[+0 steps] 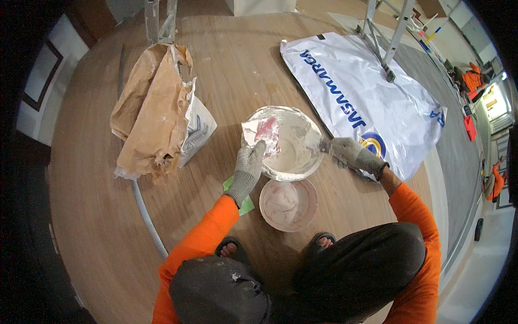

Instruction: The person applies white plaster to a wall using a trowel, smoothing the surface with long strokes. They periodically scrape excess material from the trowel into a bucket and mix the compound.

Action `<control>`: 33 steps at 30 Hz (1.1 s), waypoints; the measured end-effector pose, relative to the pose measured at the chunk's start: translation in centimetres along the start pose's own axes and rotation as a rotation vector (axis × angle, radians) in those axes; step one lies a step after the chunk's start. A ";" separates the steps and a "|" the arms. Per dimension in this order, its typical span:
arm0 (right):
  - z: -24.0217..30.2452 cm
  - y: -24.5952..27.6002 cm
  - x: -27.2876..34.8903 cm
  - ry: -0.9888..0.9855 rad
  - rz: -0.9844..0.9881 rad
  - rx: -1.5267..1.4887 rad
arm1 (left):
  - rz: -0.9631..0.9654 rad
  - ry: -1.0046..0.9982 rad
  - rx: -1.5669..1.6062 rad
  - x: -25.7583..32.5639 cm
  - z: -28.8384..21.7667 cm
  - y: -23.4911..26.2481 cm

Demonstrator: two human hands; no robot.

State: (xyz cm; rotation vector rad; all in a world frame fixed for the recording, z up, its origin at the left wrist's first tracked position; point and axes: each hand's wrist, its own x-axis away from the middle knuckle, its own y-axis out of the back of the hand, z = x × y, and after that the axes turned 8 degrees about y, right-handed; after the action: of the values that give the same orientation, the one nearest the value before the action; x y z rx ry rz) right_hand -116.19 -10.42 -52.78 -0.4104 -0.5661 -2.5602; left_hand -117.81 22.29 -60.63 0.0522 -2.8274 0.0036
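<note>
I squat over a wooden floor in orange sleeves and grey knit gloves. My left hand (247, 171) holds a plaster-smeared trowel (263, 134) with a reddish blade, resting on the near-left rim of a white mixing bowl (305, 164) that holds pale wet paste. My right hand (352, 155) grips the bowl's right rim; a small tool end may be in its fingers, but I cannot tell. A second, smaller round bowl (288, 204) with pinkish-white residue sits just in front of the first, between my feet and the mixing bowl.
A torn brown paper sack (152, 105) lies to the left. A white plastic sheet (367, 97) with blue print lies at the right, a ladder foot (389, 73) standing on it. A grey hose (145, 216) curves along the floor. A green pad (246, 204) peeks under my left wrist. People in orange work far right.
</note>
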 end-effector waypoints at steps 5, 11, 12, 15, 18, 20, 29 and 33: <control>-0.8 -1.8 -0.1 -0.206 0.146 0.220 | -0.165 -0.253 -0.251 -2.2 3.8 1.1; -0.2 -0.7 0.0 -0.316 0.195 0.397 | -0.071 -0.121 -0.557 -1.1 1.6 0.6; 1.5 -0.8 0.1 -0.364 0.176 0.433 | -0.093 -0.125 -0.596 -1.1 1.6 0.8; 0.9 1.6 1.1 -0.239 0.231 0.467 | -0.050 -0.126 -0.595 -0.7 0.3 0.4; 0.5 3.5 1.6 -0.101 0.264 0.629 | 0.150 0.098 -0.651 -0.8 -1.2 0.9; 2.1 3.8 2.2 -0.086 0.255 0.801 | 0.207 0.174 -0.670 -1.2 -1.2 1.1; 9.0 3.1 3.7 -0.009 0.037 0.546 | 0.106 0.077 -0.028 -1.2 -0.8 1.7; 9.6 1.4 3.4 0.297 -0.137 0.646 | 0.316 0.121 0.364 -0.1 -4.6 3.3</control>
State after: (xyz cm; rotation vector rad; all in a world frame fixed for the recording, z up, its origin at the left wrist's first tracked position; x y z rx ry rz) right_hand -116.59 -8.41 -42.69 0.2354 -1.2709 -2.3204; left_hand -116.45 25.65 -56.29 -0.3020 -2.6468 0.5698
